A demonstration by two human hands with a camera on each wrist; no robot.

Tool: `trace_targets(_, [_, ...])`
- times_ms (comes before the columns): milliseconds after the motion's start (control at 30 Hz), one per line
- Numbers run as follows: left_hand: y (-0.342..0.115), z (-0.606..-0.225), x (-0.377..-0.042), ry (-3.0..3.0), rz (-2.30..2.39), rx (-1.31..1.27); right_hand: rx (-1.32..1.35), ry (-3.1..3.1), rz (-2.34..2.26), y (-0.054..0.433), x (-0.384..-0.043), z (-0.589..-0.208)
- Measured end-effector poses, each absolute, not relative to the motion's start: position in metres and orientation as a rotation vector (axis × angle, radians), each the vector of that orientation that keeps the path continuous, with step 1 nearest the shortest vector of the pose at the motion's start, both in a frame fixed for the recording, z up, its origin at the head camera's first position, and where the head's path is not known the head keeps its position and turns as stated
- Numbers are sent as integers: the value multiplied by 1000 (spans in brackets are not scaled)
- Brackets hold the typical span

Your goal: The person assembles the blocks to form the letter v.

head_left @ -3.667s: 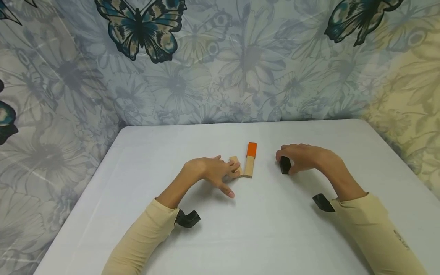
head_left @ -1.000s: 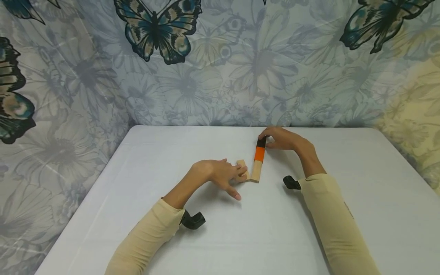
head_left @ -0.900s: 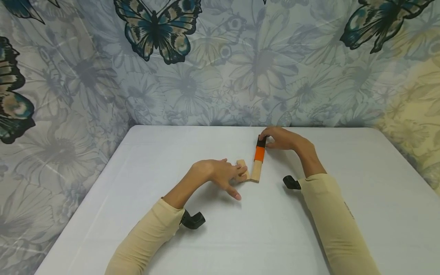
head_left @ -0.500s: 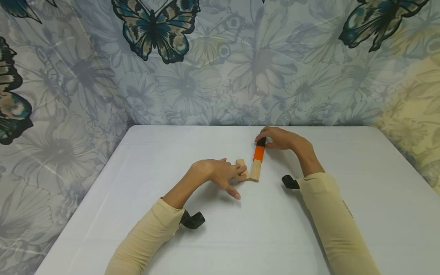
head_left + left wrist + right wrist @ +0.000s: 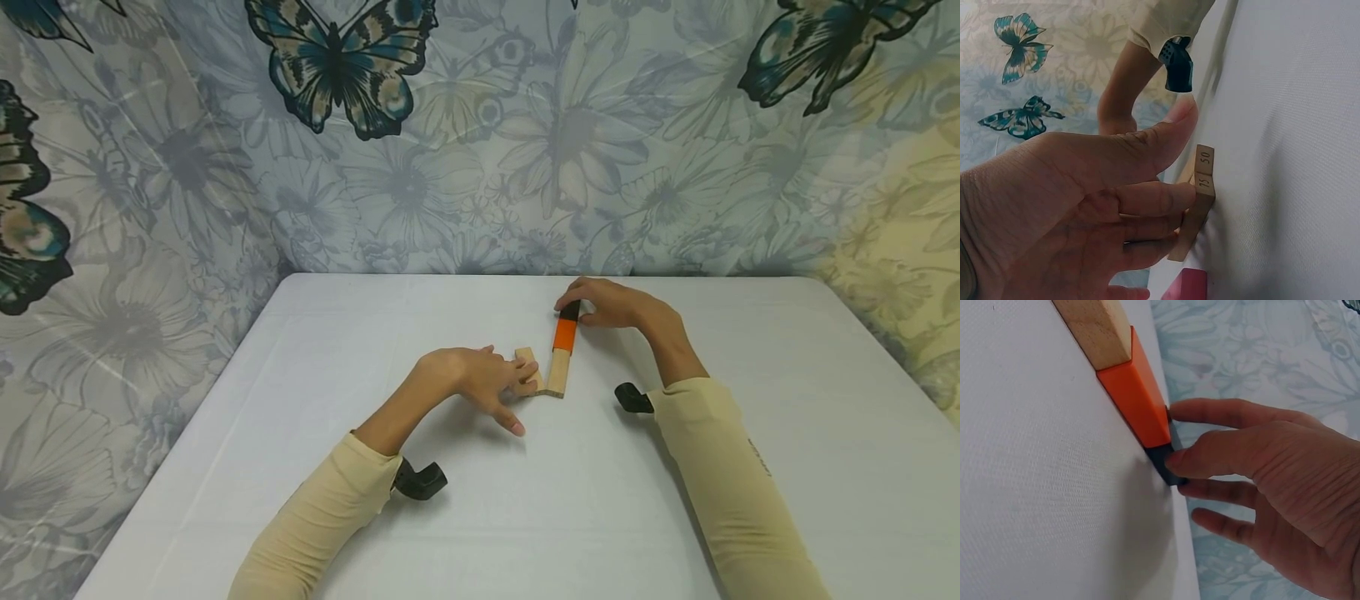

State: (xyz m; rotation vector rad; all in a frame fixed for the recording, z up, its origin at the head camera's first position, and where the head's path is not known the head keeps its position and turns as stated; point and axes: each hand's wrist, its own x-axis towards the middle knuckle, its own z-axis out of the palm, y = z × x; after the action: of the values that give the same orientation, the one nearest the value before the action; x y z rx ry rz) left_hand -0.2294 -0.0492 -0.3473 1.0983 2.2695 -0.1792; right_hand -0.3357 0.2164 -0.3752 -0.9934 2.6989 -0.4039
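Note:
My right hand (image 5: pixel 613 302) pinches a black block (image 5: pixel 571 310) between thumb and fingers, at the far end of an orange block (image 5: pixel 565 336). A bare wooden block (image 5: pixel 558 372) continues that row toward me; its end reads 50 in the left wrist view. My left hand (image 5: pixel 476 377) rests its fingertips on a second wooden block (image 5: pixel 527 355), its thumb held apart. That block's end, marked 15, meets the first one's at an angle, so the two form a V. Beyond my left fingers, the left wrist view shows a pink block (image 5: pixel 1188 285), hidden from the head view.
All the blocks lie on a white table (image 5: pixel 510 525), toward its far side. Behind it hangs a floral cloth with butterflies (image 5: pixel 337 67). A black wrist device sticks out at the left cuff (image 5: pixel 422 481) and another at the right cuff (image 5: pixel 634 397).
Over the longer span, my right hand has brought the black block left and away from me, to the orange block's far end. Lately its fingers have shifted only slightly left. My left hand keeps its place.

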Motion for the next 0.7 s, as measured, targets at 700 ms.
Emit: trace_targets(700, [-47,-348,-228,2277,-236,1088,-922,2723,-368,219,-328,-369])
